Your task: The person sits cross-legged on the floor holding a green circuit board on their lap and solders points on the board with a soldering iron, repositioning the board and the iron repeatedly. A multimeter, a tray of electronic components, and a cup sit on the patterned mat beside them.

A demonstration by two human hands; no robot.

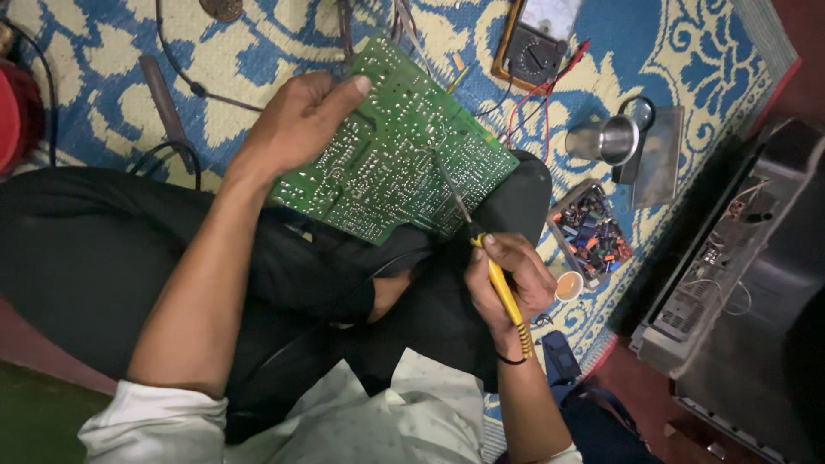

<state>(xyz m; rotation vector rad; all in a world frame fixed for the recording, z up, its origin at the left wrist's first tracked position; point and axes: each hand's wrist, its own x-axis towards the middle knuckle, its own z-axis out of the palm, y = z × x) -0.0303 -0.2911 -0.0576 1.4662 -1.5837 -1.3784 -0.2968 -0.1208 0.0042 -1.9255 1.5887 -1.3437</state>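
A green circuit board (395,146) rests solder side up on my lap, over my crossed legs in black trousers. My left hand (296,120) grips the board's left edge, thumb on top. My right hand (507,279) holds a soldering iron (501,288) with a yellow handle. Its thin metal tip reaches up and left onto the board's middle.
On the blue and cream patterned mat (705,51) lie an analog multimeter (537,39) with red leads, a metal cup (606,139), a tray of small electronic parts (591,232) and a small white pot (569,285). An opened dark electronic chassis (739,283) stands at right. Cables lie at top left.
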